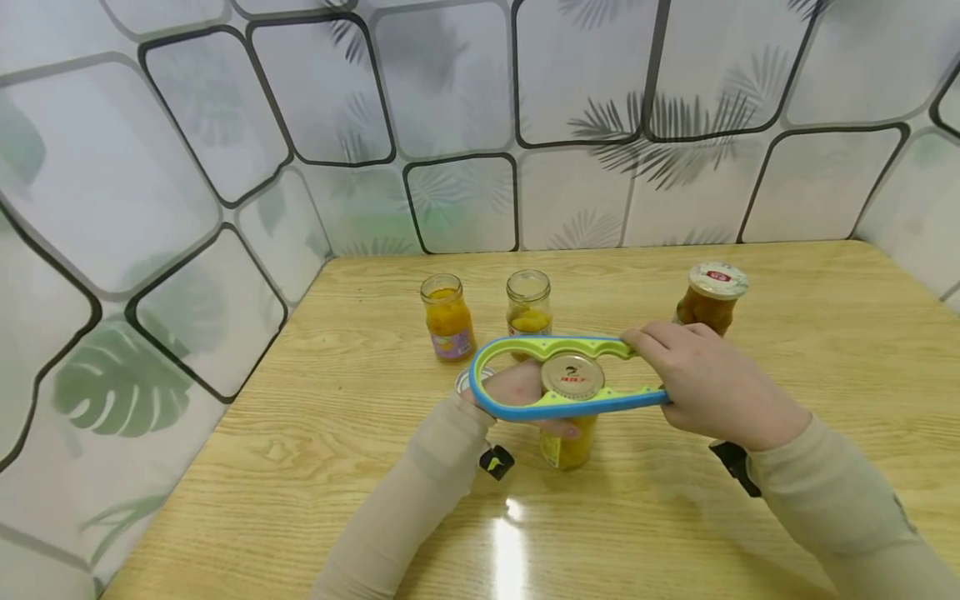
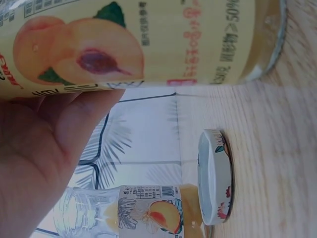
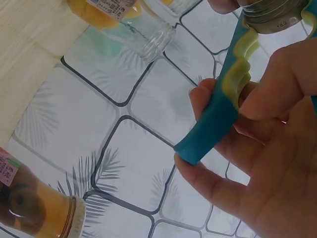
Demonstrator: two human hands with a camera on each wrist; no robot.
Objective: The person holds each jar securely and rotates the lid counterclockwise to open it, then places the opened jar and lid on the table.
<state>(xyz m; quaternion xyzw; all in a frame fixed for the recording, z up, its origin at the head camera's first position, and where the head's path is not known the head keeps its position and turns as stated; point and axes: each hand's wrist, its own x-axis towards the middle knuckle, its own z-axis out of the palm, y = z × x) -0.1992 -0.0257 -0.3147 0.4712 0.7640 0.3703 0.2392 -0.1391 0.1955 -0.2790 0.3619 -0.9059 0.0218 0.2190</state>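
Observation:
My left hand (image 1: 521,385) holds a jar of yellow fruit (image 1: 576,446) upright at mid-table; peaches show on its label (image 2: 99,54) in the left wrist view. The jar's gold lid (image 1: 573,375) is still on. In my right hand (image 1: 712,387) is a blue and green jar opener (image 1: 570,408), gripped by its two handle ends. Its loop surrounds the lid in the head view, passing over my left hand. From the right wrist view, the opener's scalloped inner edge (image 3: 237,77) lies beside the metal lid (image 3: 275,17); contact is hard to tell.
Behind stand two lidless jars, one with orange fruit (image 1: 450,321) and one with yellow pieces (image 1: 529,317). A loose lid (image 2: 215,176) lies by the left hand. At the back right, a jar with its white lid on (image 1: 708,300) stands behind my right hand. A patterned wall borders the table.

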